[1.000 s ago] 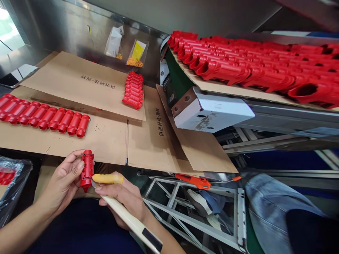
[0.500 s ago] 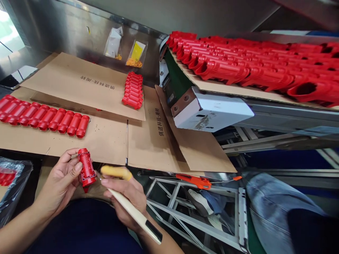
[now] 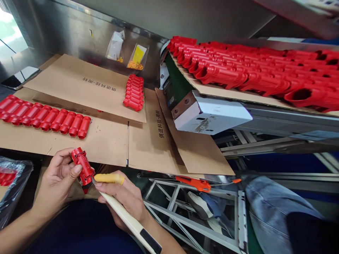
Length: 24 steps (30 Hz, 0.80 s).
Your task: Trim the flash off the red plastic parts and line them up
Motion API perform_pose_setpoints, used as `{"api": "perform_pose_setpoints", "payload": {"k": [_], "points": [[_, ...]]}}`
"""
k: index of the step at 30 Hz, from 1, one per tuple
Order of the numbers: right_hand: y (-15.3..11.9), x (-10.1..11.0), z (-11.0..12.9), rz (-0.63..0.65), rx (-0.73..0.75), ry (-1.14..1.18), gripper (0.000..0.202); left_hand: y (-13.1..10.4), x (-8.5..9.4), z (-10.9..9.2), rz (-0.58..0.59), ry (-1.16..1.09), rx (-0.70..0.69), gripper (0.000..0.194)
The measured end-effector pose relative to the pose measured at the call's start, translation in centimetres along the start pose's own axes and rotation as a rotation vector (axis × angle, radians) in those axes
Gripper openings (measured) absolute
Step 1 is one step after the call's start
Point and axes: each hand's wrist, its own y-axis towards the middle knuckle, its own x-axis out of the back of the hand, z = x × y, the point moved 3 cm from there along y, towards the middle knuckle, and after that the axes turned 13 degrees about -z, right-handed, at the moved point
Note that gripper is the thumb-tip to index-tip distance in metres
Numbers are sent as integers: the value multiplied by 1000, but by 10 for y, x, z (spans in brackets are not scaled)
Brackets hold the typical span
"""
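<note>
Both forearms are bare, with no sleeves, watch or bracelets in view. The left hand (image 3: 57, 180) wears no glove or ring. The right hand (image 3: 125, 199) is also ungloved, except for a yellow rubber finger cot (image 3: 109, 178) covering one finger. Dark navy clothing (image 3: 84, 229) covers the lap.

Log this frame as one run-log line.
left hand: holds red plastic part | right hand: holds knife, blade tip at part | row of red parts on cardboard

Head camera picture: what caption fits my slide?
Left hand holds a red plastic part; right hand presses a knife against it.
</note>
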Motion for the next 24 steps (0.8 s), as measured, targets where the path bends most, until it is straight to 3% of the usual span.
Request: {"api": "perform_pose_setpoints", "payload": {"k": [5, 8, 11, 14, 16, 18, 20, 24], "points": [[-2, -7, -1, 84, 139, -163, 28, 1, -2, 2, -71, -3, -21, 37], [-2, -11, 1, 22, 178, -165, 26, 0, -6, 2, -103, -6, -11, 37], [0, -11, 2, -22, -63, 183, 12, 0, -6, 2, -114, -17, -4, 39], [1, -10, 4, 37, -330, 535, 23, 0, -4, 2, -114, -37, 2, 40], [2, -5, 4, 4, -329, 474, 19, 0, -3, 3, -106, -45, -1, 40], [3, 1, 2, -60, -247, 263, 12, 0, -1, 3, -94, -51, -10, 39], [2, 3, 0, -69, -152, 102, 19, -1, -1, 2, -77, -57, -13, 37], [-2, -1, -3, -63, -28, 27, 32, -2, -2, 0, -57, -46, -11, 37]]}}
